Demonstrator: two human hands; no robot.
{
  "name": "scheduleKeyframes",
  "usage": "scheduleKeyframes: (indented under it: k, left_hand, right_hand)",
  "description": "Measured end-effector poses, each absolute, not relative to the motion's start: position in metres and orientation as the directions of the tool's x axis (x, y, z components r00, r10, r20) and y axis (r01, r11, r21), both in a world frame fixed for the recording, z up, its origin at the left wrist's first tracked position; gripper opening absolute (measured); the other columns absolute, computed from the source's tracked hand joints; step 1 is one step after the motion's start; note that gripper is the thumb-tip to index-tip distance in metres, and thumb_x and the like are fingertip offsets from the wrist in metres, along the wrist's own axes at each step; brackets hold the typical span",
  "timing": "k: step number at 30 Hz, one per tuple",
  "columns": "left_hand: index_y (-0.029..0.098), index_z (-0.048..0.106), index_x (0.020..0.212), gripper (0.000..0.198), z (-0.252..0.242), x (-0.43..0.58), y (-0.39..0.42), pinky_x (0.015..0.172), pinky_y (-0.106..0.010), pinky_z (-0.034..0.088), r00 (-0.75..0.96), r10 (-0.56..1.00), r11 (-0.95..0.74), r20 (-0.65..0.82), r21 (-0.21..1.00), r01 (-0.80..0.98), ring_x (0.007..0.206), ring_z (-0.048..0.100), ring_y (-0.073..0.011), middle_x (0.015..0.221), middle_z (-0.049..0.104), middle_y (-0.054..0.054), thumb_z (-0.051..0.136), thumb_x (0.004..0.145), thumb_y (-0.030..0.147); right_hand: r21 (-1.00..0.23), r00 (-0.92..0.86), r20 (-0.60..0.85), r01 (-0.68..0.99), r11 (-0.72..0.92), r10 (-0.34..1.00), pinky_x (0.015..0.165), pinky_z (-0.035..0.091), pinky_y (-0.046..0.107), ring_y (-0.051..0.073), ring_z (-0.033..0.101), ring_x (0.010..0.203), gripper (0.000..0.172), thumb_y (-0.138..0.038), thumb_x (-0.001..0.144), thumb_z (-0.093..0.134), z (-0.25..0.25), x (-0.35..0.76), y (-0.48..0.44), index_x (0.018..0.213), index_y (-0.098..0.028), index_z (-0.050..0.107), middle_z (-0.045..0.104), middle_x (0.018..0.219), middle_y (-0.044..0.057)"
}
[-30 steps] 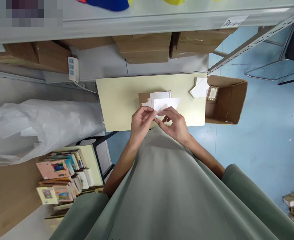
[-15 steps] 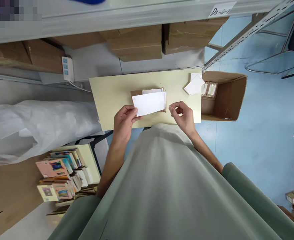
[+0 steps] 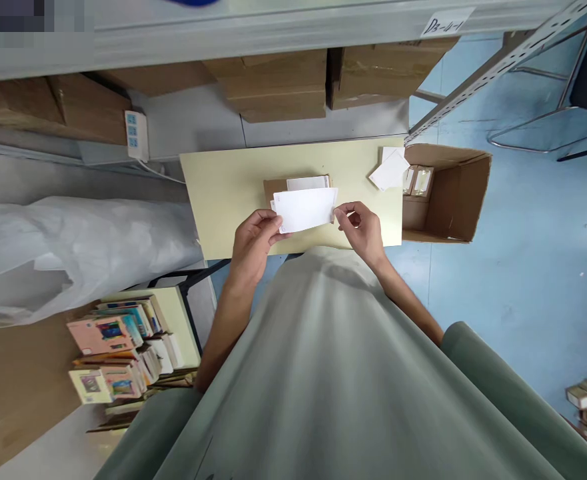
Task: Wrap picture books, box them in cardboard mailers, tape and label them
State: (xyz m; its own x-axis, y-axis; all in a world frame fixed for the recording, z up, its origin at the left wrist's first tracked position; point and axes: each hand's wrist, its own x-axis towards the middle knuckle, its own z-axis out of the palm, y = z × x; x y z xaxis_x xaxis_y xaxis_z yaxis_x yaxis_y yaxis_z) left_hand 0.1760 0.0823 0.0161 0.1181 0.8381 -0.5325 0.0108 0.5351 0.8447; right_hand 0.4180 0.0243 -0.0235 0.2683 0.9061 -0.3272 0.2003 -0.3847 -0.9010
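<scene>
My left hand (image 3: 253,235) pinches the left end of a white sheet of paper (image 3: 306,208) held flat above a small pale yellow table (image 3: 223,190). My right hand (image 3: 360,225) pinches the sheet's right end. Under the sheet a brown cardboard piece (image 3: 269,188) lies on the table with another white sheet (image 3: 307,183) on top of it. A loose pile of white papers (image 3: 389,171) rests at the table's right far corner.
An open cardboard box (image 3: 456,193) with small packets stands on the blue floor right of the table. Cardboard boxes (image 3: 278,83) sit under a metal shelf behind. A white plastic-wrapped bundle (image 3: 73,257) and a stack of books (image 3: 123,350) lie to the left.
The hands, close together on folded paper a second ago, spread apart; the sheet now lies opened flat between them, and my right hand has returned to pinch its right end.
</scene>
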Motion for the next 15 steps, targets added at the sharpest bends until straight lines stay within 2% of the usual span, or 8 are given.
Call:
scheduleKeyframes:
  k: [4, 15]
  left_hand:
    - [0.024, 0.068, 0.095, 0.04, 0.014, 0.173, 0.079, 0.092, -0.038, 0.072, 0.122, 0.834, 0.544, -0.538, 0.839, -0.024, 0.101, 0.076, -0.0213, 0.099, 0.074, -0.002, 0.092, 0.082, 0.053]
    - [0.023, 0.069, 0.097, 0.038, 0.006, 0.161, 0.071, 0.093, -0.04, 0.072, 0.138, 0.825, 0.556, -0.547, 0.831, -0.026, 0.104, 0.078, -0.0231, 0.105, 0.077, -0.004, 0.092, 0.084, 0.051]
  right_hand:
    - [-0.897, 0.269, -0.34, 0.196, -0.397, 0.901, 0.072, 0.057, 0.035, 0.018, 0.072, 0.076, 0.052, -0.078, 0.104, 0.068, -0.024, 0.414, 0.021, 0.103, -0.026, 0.074, 0.079, 0.102, 0.004]
    - [-0.873, 0.274, -0.375, 0.218, -0.437, 0.886, 0.074, 0.057, 0.035, 0.019, 0.073, 0.076, 0.038, -0.063, 0.106, 0.067, -0.028, 0.404, 0.015, 0.101, -0.025, 0.072, 0.078, 0.094, 0.002]
